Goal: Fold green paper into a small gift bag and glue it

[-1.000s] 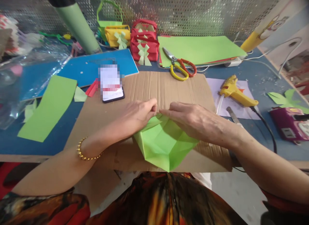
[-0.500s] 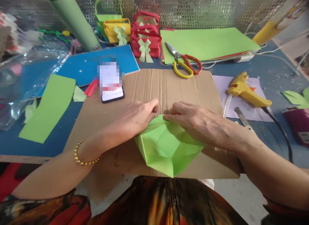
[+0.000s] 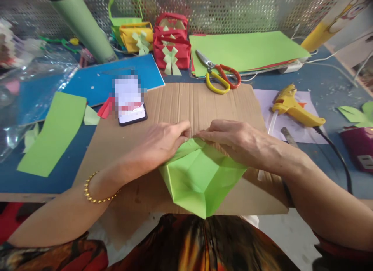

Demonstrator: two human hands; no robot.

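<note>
A folded light-green paper piece (image 3: 201,178) lies on a brown cardboard sheet (image 3: 180,104) at the near table edge, its point hanging over the edge toward me. My left hand (image 3: 159,143) pinches the paper's far edge from the left. My right hand (image 3: 233,141) presses and pinches the same edge from the right. The fingertips of both hands meet at the top of the fold. A gold bracelet (image 3: 94,187) circles my left wrist.
A phone (image 3: 130,104) lies on the cardboard's far left. Scissors (image 3: 220,75) rest on green paper sheets (image 3: 247,51). A yellow glue gun (image 3: 293,108) lies at the right. Red paper baskets (image 3: 171,49), a yellow basket (image 3: 135,36), a green strip (image 3: 54,133) and a blue board (image 3: 101,79) lie around.
Both hands stay pinched on the far edge of the green paper; the paper and hands shifted only slightly as the view moved.
</note>
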